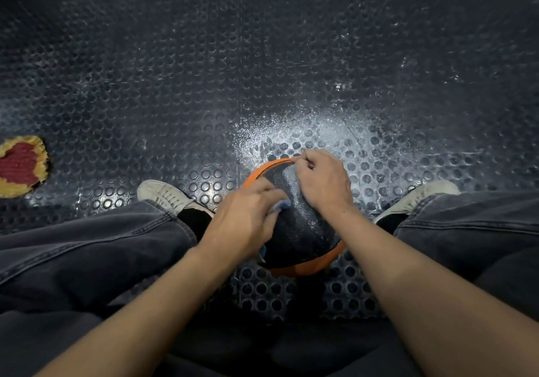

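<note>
Ball (pixel 303 231) sits on the floor (pixel 262 56) between the shoes (pixel 166 196). Wiping looks mid-job: the ball's top shows a glossy streak, the underside is hidden and probably not yet done. Left grip (pixel 248 216) pinches a blue cloth (pixel 281 205) against the ball's left side. Right grip (pixel 323 181) curls over the far top, steadying it. A whitish speckled patch (pixel 291 134) lies just beyond the ball. A red-yellow rag (pixel 22 165) lies well apart on the left. Nothing blocks the hands.
</note>
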